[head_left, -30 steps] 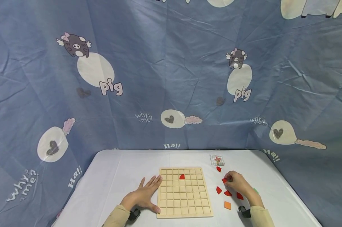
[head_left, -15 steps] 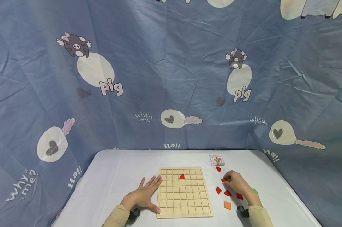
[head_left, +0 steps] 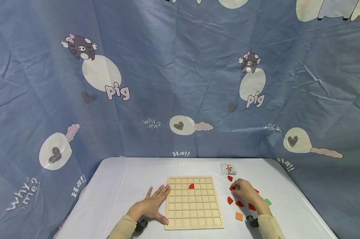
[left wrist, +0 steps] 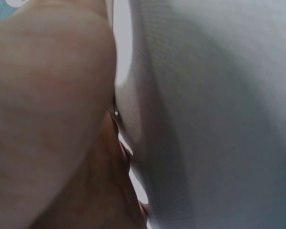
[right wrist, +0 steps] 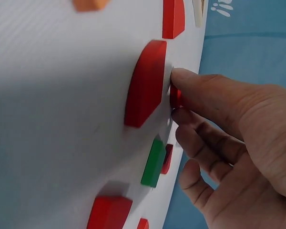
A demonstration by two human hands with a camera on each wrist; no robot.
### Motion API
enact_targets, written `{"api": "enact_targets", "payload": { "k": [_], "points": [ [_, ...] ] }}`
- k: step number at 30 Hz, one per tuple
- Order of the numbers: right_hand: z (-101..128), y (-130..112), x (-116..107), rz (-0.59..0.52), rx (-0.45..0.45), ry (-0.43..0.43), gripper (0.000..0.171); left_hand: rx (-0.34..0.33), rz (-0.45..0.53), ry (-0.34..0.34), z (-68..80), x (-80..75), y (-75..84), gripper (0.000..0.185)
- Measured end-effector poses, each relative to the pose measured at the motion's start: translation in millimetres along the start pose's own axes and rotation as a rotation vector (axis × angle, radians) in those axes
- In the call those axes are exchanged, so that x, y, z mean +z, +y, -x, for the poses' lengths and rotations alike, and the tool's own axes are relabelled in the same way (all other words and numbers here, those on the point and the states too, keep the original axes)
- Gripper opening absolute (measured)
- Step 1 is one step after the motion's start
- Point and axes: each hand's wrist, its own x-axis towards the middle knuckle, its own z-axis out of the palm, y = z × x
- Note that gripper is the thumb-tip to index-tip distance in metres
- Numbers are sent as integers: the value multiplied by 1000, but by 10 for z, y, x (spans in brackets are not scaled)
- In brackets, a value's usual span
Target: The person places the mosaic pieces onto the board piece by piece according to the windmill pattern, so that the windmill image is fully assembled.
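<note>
Six red pieces (head_left: 230, 200), one board (head_left: 193, 203)

Small red piece (head_left: 231, 189) pinched in right hand (head_left: 242, 190); just above table.

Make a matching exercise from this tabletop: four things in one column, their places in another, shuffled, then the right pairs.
Things:
1. left hand
2. right hand
3. orange piece
4. pattern card

Places:
A. at the far end of the loose pieces, beyond the board's far right corner
B. flat on the table, fingers against the wooden board's left edge
C. nearest the person among the loose pieces right of the board
D. pinching a small red piece right of the board

Pairs: 1-B, 2-D, 3-C, 4-A
</note>
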Motion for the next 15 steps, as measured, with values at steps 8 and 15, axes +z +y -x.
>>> {"api": "enact_targets", "payload": {
  "k": [8, 15],
  "points": [
    [-35, -72, 49, 0, -68, 5, 18, 6, 9, 4, -1, 3, -2, 129],
    [-64, -91, 88, 17, -107, 18, 20, -9, -4, 3, -5, 7, -8, 129]
  ]
}}
